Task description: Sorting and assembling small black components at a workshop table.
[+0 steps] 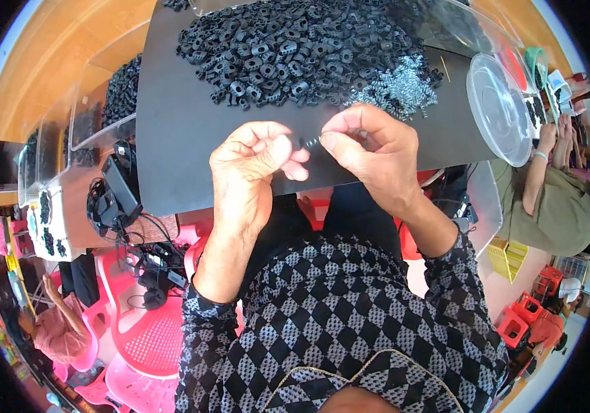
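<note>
Close above the near part of the black tabletop (185,151), my two hands almost meet. Thumb and forefinger of my right hand (384,155) pinch a small metal coil spring (313,142), which points toward my left hand. My left hand (247,158) is closed, its fingers curled around a small dark piece that is mostly hidden by them. Beyond my hands lies a big heap of small black plastic parts (274,55). At the right end of that heap is a pile of silvery coil springs (401,86).
A round clear plastic lid (498,107) lies at the table's right edge. Clear bins of black parts (123,89) stand to the left, above a black power adapter with cables (121,182). Pink plastic chairs (150,337) are lower left; a person in olive clothing (542,199) sits at right.
</note>
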Available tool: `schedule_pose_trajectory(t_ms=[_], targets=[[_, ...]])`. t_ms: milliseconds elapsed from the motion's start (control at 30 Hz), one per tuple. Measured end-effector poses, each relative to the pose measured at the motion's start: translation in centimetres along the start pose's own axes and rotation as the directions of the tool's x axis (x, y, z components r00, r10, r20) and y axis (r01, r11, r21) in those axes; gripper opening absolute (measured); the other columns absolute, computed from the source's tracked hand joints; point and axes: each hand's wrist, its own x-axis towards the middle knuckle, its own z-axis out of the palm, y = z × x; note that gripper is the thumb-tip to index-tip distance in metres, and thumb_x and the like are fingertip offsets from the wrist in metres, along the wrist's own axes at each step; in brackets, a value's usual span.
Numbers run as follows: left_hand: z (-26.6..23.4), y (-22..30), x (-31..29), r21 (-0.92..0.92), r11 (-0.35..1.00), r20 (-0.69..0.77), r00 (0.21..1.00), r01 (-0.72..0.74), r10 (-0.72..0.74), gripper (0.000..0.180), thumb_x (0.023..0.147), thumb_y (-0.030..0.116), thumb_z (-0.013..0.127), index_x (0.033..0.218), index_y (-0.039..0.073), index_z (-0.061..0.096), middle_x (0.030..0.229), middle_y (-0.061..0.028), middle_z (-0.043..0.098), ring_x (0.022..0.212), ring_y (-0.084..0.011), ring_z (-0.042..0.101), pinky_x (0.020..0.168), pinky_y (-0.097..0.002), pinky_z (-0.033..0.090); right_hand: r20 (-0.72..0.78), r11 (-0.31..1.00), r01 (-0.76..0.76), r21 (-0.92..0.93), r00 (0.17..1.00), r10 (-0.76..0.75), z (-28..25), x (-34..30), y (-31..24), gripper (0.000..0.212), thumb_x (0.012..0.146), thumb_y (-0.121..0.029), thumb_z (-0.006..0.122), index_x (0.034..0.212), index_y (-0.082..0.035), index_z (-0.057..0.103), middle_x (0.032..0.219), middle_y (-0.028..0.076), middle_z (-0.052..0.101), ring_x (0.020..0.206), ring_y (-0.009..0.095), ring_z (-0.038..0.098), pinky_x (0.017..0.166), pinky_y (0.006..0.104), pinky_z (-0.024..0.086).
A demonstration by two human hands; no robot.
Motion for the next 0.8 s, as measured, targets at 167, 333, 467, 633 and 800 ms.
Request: schedule_pose_trajectory(t_ms=[167,333,467,633,800], targets=[[0.0,-0.6,-0.4,-0.088,0.996,-0.013,1.000,-0.005,0.004,0.017,0.081,0.005,0.067,0.093,-0.004,0.060,0.080,-0.0104,0.064,0.066,-0.0171,0.062,0.057,-0.0253,0.052,-0.066,0.994,0.112,-0.001,0.992,-0.112,0.8,-0.2,0.7,0.006,0.077,0.000,0.066,0.079,-0.003,0.060,0.070,-0.002,0.059,0.058,0.002,0.052,0.050,0.0180,0.041],[0.9,-1.0,-0.9,-0.086,0.996,-0.117,0.993,-0.017,0.007,0.018,0.081,0.006,0.067,0.096,-0.004,0.060,0.080,-0.0108,0.064,0.064,-0.0167,0.062,0.058,-0.0242,0.051,-0.014,0.864,0.383,-0.327,0.912,-0.410,0.9,-0.2,0.7,0.010,0.074,0.004,0.065,0.080,-0.002,0.060,0.070,0.004,0.057,0.059,0.009,0.055,0.047,0.0208,0.043],[0.9,-1.0,-1.1,-0.076,0.997,-0.115,0.993,-0.006,-0.003,0.019,0.082,0.005,0.066,0.097,-0.004,0.060,0.080,-0.0127,0.065,0.062,-0.0174,0.062,0.058,-0.0251,0.051,-0.011,0.857,0.406,-0.318,0.902,-0.432,1.2,-0.4,0.6,0.011,0.073,0.004,0.065,0.079,-0.003,0.060,0.071,0.005,0.058,0.059,0.011,0.056,0.046,0.0216,0.043],[1.0,-1.0,-1.2,-0.064,0.998,-0.121,0.993,-0.027,0.019,0.018,0.082,0.005,0.065,0.096,-0.005,0.060,0.080,-0.0144,0.065,0.060,-0.0185,0.062,0.058,-0.0259,0.051,-0.018,0.847,0.420,-0.325,0.893,-0.450,1.3,-0.4,0.6,0.012,0.072,0.005,0.067,0.079,-0.003,0.060,0.070,0.004,0.058,0.057,0.010,0.055,0.046,0.0214,0.043],[0.9,-1.0,-1.1,-0.059,0.997,-0.109,0.993,-0.053,0.046,0.017,0.082,0.004,0.065,0.095,-0.006,0.060,0.080,-0.0145,0.065,0.060,-0.0187,0.062,0.057,-0.0262,0.051,-0.024,0.870,0.396,-0.294,0.907,-0.421,1.3,-0.4,1.0,0.012,0.072,0.004,0.067,0.079,-0.003,0.060,0.070,0.004,0.057,0.054,0.009,0.053,0.046,0.0213,0.041]])
